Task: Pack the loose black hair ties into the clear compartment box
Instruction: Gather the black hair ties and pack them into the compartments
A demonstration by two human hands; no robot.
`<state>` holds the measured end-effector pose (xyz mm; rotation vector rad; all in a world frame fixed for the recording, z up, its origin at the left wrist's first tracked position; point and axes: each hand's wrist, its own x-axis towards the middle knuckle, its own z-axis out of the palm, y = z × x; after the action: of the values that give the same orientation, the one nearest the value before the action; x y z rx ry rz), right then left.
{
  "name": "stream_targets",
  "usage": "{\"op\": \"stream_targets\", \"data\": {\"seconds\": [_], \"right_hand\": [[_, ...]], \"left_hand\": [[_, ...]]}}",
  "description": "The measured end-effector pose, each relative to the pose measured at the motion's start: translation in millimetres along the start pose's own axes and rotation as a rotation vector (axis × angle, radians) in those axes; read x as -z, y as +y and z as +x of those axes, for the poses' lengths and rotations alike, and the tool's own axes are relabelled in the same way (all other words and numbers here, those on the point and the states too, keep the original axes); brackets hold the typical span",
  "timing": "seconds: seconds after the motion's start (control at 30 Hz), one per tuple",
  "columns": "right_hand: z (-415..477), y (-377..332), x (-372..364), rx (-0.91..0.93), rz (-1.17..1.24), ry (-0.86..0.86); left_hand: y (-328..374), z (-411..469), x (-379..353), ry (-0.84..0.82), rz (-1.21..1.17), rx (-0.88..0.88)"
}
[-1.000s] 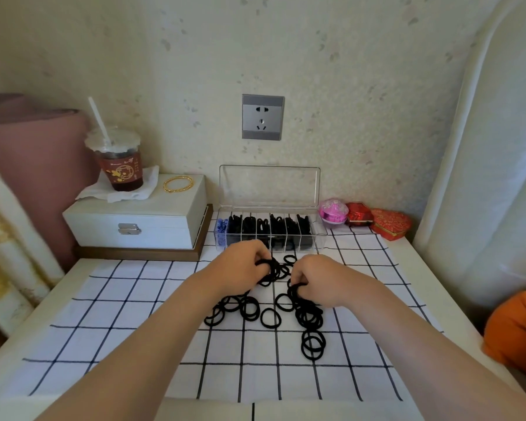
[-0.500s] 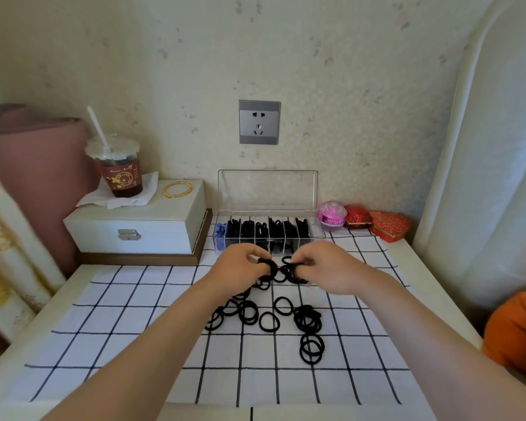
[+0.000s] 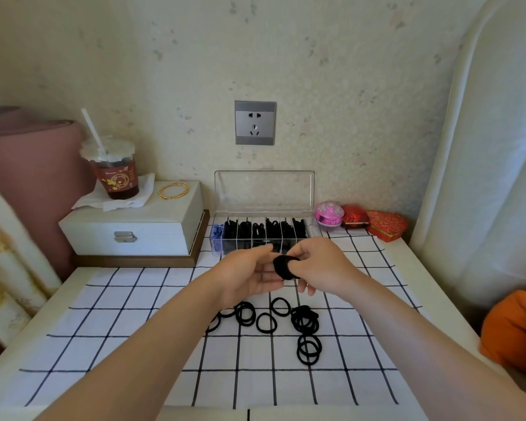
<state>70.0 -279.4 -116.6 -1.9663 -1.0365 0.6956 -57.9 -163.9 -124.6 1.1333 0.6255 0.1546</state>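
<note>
A bundle of black hair ties [image 3: 283, 266] is held above the checked cloth between both hands. My right hand [image 3: 319, 265] pinches the bundle with thumb and fingers. My left hand [image 3: 246, 273] meets it from the left, fingers touching the bundle. Several loose black hair ties [image 3: 304, 322] lie on the cloth below the hands. The clear compartment box [image 3: 263, 189] stands behind, lid upright, most of its compartments holding black ties and the leftmost one holding blue ones.
A white jewellery box [image 3: 128, 226] with a drink cup [image 3: 114, 168] and a gold bangle [image 3: 174, 190] stands back left. Small pink and red trinket boxes [image 3: 356, 218] sit right of the clear box. The checked cloth [image 3: 104, 344] covers the table. An orange cushion [image 3: 513, 332] is at right.
Both hands have risen from the pile on the cloth and come together, gathering picked-up ties into one bundle held nearer the box.
</note>
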Motion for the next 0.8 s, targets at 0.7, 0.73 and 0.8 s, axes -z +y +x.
{"op": "stream_targets", "data": {"seconds": [0.7,0.73,0.8], "right_hand": [[-3.3,3.2,11.6,-0.149,0.403,-0.154],[-3.4,2.9,11.5,-0.17,0.451,-0.195],[-2.1,2.2,11.8,-0.186,0.509,-0.222]], "left_hand": [[2.8,-0.1,7.7,-0.064,0.263,-0.152],[2.4,1.0,7.5,-0.041,0.257,-0.162],[1.8,3.3,6.6,0.021,0.258,-0.185]]}}
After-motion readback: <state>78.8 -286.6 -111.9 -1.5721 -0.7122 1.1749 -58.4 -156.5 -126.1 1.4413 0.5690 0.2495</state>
